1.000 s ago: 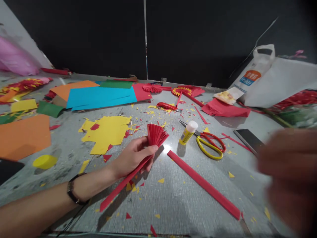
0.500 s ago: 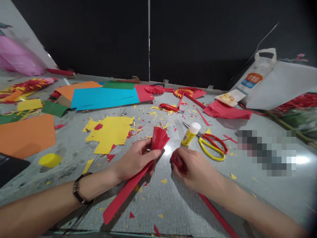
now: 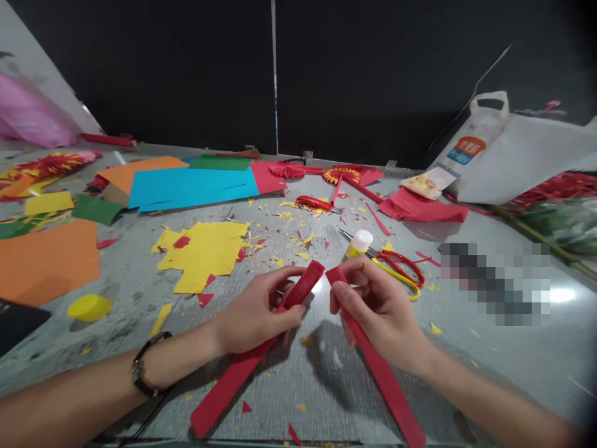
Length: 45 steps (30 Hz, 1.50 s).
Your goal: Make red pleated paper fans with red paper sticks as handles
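Observation:
My left hand (image 3: 261,308) is closed around a long red folded paper strip (image 3: 233,382), whose upper end tilts up toward the middle and whose lower end reaches the table's near edge. A second red paper strip (image 3: 385,376) is pinched between the thumb and fingers of my right hand (image 3: 377,305). The upper ends of the two strips lean close together, a small gap apart. Just behind my right hand stands a glue stick (image 3: 360,242) with a white cap, partly covered by the fingers. Scissors (image 3: 398,267) with red and yellow handles lie beside it.
Yellow paper (image 3: 209,252), a blue sheet (image 3: 196,186) and an orange sheet (image 3: 51,258) lie left. A yellow cap (image 3: 89,307) sits near my left forearm. A red cutter (image 3: 317,203) and pleated red rosettes (image 3: 342,175) lie farther back. A white bag (image 3: 508,155) stands right.
The left strip's fanned pleats have been pressed together into a flat, narrow end. My right hand has turned and raised the second strip, bringing its end up near the first.

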### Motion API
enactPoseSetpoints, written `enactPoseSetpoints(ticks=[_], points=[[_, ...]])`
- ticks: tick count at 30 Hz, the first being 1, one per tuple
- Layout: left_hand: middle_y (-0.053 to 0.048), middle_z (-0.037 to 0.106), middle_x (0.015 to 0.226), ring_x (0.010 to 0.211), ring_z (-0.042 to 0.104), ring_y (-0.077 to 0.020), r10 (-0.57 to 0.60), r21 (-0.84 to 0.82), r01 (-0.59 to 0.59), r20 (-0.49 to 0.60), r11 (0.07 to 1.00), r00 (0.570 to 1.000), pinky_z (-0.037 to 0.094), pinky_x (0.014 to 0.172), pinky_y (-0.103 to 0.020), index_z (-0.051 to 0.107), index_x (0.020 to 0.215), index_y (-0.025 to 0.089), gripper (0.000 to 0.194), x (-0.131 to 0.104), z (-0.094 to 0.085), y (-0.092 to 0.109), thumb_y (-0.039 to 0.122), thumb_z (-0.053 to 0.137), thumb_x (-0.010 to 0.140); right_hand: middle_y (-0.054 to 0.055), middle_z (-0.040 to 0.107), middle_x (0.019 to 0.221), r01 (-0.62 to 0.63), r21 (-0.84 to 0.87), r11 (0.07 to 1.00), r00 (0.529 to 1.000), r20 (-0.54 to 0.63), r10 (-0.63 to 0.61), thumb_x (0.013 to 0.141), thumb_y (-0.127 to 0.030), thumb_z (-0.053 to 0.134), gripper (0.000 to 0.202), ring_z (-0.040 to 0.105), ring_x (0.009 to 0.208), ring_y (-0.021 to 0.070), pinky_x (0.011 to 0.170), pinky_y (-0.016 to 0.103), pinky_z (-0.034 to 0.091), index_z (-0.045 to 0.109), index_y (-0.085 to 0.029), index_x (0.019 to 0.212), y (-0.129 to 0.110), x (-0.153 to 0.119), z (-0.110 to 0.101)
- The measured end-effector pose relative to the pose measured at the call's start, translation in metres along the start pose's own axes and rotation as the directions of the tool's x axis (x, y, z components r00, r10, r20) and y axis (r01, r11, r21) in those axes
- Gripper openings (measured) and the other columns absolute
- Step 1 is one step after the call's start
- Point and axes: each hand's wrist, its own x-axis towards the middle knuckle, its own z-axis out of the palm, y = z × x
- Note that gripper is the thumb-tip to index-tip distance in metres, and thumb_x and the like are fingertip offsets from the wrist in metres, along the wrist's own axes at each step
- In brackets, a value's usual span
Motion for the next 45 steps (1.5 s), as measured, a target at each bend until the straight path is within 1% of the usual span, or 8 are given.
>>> enactPoseSetpoints(ticks=[4, 8, 11, 15, 22, 27, 34, 45], points=[[0.002, 0.066, 0.083, 0.059, 0.057, -0.0113, 0.046, 0.025, -0.048, 0.047, 0.999, 0.998, 0.048, 0.054, -0.023, 0.064, 0.134, 0.018, 0.052, -0.0013, 0.0004, -0.0019, 0.024, 0.069, 0.083, -0.005, 0.063, 0.07, -0.024, -0.072, 0.997, 0.999, -0.039, 0.021, 0.102, -0.047, 0.069, 0.025, 0.055, 0.042, 0.0073, 0.039, 0.019, 0.046, 0.06, -0.024, 0.099, 0.0, 0.0011, 0.0005], [0.003, 0.066, 0.08, 0.057, 0.058, -0.0115, 0.057, 0.037, -0.06, 0.079, 0.998, 0.995, 0.048, 0.054, -0.024, 0.061, 0.14, 0.019, 0.056, -0.0028, 0.0001, -0.0027, 0.022, 0.066, 0.085, -0.008, 0.057, 0.063, -0.011, -0.108, 0.994, 0.997, -0.08, 0.002, 0.094, -0.037, 0.076, 0.021, 0.052, 0.042, 0.0088, 0.037, 0.02, 0.046, 0.06, -0.025, 0.099, -0.001, 0.0016, 0.0013], [0.004, 0.065, 0.076, 0.057, 0.056, -0.0114, 0.093, 0.078, -0.1, 0.079, 0.992, 0.992, 0.045, 0.054, -0.023, 0.061, 0.14, 0.019, 0.055, -0.0034, 0.0, -0.0034, 0.022, 0.065, 0.085, -0.008, 0.057, 0.065, 0.029, -0.145, 0.989, 0.993, -0.105, -0.045, 0.092, -0.03, 0.076, 0.019, 0.051, 0.045, 0.0088, 0.039, 0.022, 0.047, 0.06, -0.025, 0.099, -0.0026, 0.0017, 0.0012], [0.003, 0.066, 0.08, 0.06, 0.053, -0.0118, 0.116, 0.137, -0.128, 0.093, 0.982, 0.989, 0.044, 0.056, -0.024, 0.063, 0.14, 0.02, 0.055, -0.0041, -0.0005, -0.0038, 0.023, 0.066, 0.084, -0.007, 0.058, 0.07, 0.046, -0.177, 0.983, 0.99, -0.122, -0.068, 0.085, -0.022, 0.076, 0.022, 0.053, 0.05, 0.0097, 0.043, 0.023, 0.047, 0.057, -0.026, 0.095, -0.005, 0.0016, 0.0008], [0.004, 0.061, 0.079, 0.063, 0.049, -0.0121, 0.136, 0.149, -0.15, 0.101, 0.977, 0.986, 0.044, 0.059, -0.024, 0.064, 0.134, 0.019, 0.051, -0.0048, -0.0008, -0.003, 0.024, 0.067, 0.084, -0.009, 0.057, 0.066, 0.03, -0.153, 0.988, 0.996, -0.084, -0.043, 0.089, -0.023, 0.074, 0.02, 0.05, 0.043, 0.0078, 0.041, 0.024, 0.04, 0.056, -0.027, 0.096, -0.006, 0.0003, -0.0001], [0.006, 0.058, 0.075, 0.061, 0.048, -0.0107, 0.124, 0.132, -0.139, 0.111, 0.982, 0.986, 0.042, 0.056, -0.022, 0.063, 0.134, 0.019, 0.05, -0.0042, -0.0002, -0.0025, 0.021, 0.065, 0.084, -0.008, 0.058, 0.069, 0.028, -0.143, 0.989, 0.996, -0.075, -0.039, 0.092, -0.024, 0.073, 0.019, 0.05, 0.043, 0.0079, 0.041, 0.025, 0.04, 0.055, -0.027, 0.098, -0.0042, -0.0006, -0.0017], [0.004, 0.061, 0.077, 0.061, 0.053, -0.011, 0.139, 0.15, -0.153, 0.101, 0.977, 0.985, 0.043, 0.055, -0.022, 0.064, 0.136, 0.019, 0.051, -0.0045, -0.0005, -0.0029, 0.021, 0.065, 0.085, -0.006, 0.06, 0.072, 0.045, -0.153, 0.987, 0.996, -0.071, -0.056, 0.094, -0.028, 0.074, 0.02, 0.052, 0.047, 0.0099, 0.043, 0.026, 0.041, 0.055, -0.028, 0.099, -0.0031, -0.002, -0.0034], [0.004, 0.061, 0.076, 0.06, 0.052, -0.0106, 0.133, 0.136, -0.147, 0.107, 0.98, 0.985, 0.043, 0.055, -0.023, 0.062, 0.137, 0.016, 0.052, -0.0043, -0.0009, -0.004, 0.019, 0.064, 0.085, -0.006, 0.062, 0.075, 0.066, -0.134, 0.989, 0.995, -0.06, -0.075, 0.097, -0.028, 0.073, 0.02, 0.05, 0.045, 0.0082, 0.042, 0.025, 0.041, 0.053, -0.028, 0.102, -0.0015, -0.0038, -0.0044]])
